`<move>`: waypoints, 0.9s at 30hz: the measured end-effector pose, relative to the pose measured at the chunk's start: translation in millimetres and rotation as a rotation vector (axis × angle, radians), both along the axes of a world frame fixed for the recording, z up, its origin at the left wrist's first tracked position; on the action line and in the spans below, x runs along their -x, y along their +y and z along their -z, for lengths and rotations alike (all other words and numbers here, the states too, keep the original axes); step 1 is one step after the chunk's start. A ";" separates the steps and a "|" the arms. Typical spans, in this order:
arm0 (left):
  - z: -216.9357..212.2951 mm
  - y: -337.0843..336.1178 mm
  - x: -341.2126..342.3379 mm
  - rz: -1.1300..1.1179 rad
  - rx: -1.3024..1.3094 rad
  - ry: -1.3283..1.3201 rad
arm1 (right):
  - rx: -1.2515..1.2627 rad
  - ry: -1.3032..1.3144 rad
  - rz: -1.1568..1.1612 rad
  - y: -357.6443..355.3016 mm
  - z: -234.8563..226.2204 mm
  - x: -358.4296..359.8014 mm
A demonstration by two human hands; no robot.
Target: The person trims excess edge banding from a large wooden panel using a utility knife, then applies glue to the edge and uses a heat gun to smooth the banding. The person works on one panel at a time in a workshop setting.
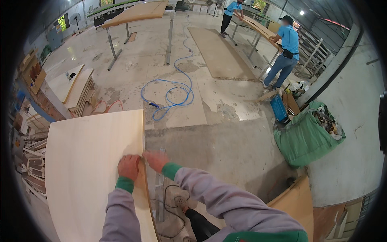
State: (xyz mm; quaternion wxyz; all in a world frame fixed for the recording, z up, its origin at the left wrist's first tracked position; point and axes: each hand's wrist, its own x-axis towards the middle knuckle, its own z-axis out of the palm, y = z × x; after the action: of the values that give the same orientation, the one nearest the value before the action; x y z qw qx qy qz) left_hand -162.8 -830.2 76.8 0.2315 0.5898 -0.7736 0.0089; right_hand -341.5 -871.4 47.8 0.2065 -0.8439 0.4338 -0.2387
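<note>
A large pale wooden panel lies in front of me on the left, its long right edge running away from me. My left hand rests on the panel close to that edge, its fingers curled; what is under them is hidden. Just across the edge, my right hand is closed with its fingertips against the panel's side. Motion blurs it, and anything between its fingers is too small to make out. The two hands are close together, a narrow gap apart.
A metal stand and dark cable are beside my foot. A blue hose coils on the floor ahead. To the right are a green sack and blue crate. Two people in blue shirts work at a far bench.
</note>
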 end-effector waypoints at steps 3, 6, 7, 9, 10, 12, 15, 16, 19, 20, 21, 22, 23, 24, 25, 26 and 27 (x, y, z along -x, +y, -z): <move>1.6 -70.6 1.8 -0.020 0.014 -0.029 | -0.058 0.061 0.068 -66.0 -3.9 -1.6; -2.9 -121.0 -1.3 -0.040 -0.024 -0.070 | -0.028 0.057 0.085 -112.3 -11.6 -3.6; -4.1 -133.3 -1.5 -0.029 0.006 -0.082 | -0.007 0.044 0.098 -123.4 -13.9 -4.3; -5.2 -152.0 -3.5 -0.014 0.018 -0.071 | 0.013 0.058 0.123 -139.3 -16.6 -6.8; -4.6 -157.2 -4.3 0.010 0.046 -0.041 | 0.012 0.054 0.120 -143.5 -16.8 -8.0; -1.8 -160.9 -5.9 0.030 0.037 -0.041 | 0.017 0.060 0.135 -146.0 -15.7 -9.9; 2.6 -150.0 -8.9 0.065 0.053 -0.014 | -0.009 0.066 0.141 -136.3 -13.2 -11.8; 3.7 -142.4 -9.9 0.080 0.068 0.002 | 0.002 0.056 0.130 -129.7 -12.7 -11.9; 2.6 -111.3 -14.4 0.085 0.043 0.001 | -0.027 0.091 0.109 -100.9 -12.2 -13.0; 1.6 -97.9 -16.0 0.092 0.011 -0.020 | -0.032 0.097 0.097 -88.2 -11.6 -14.2; 0.7 -81.9 -17.8 0.100 0.009 -0.021 | -0.030 0.099 0.083 -73.6 -10.6 -15.4; -0.1 -64.7 -18.9 0.110 0.013 -0.010 | -0.050 0.107 0.089 -55.9 -8.8 -16.2; -0.8 -47.4 -20.1 0.123 0.016 -0.018 | -0.065 0.112 0.093 -36.1 -6.1 -17.3; -1.8 -28.0 -21.2 0.136 0.024 -0.015 | -0.070 0.116 0.095 -15.7 -3.5 -18.3; -2.5 -2.5 -23.1 0.142 0.008 -0.012 | -0.035 0.054 0.130 5.0 -1.4 -20.2; -3.6 21.5 -24.4 0.159 0.026 -0.037 | -0.079 0.040 0.175 36.9 2.5 -24.9; -4.1 46.1 -26.9 0.153 -0.037 -0.072 | -0.036 0.066 0.143 62.9 4.7 -24.9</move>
State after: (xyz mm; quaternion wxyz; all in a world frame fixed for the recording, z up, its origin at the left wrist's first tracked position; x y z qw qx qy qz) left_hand -136.0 -784.1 80.9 0.1925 0.5325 -0.8242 -0.0020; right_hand -316.6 -808.6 43.1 0.1898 -0.8144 0.5036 -0.2171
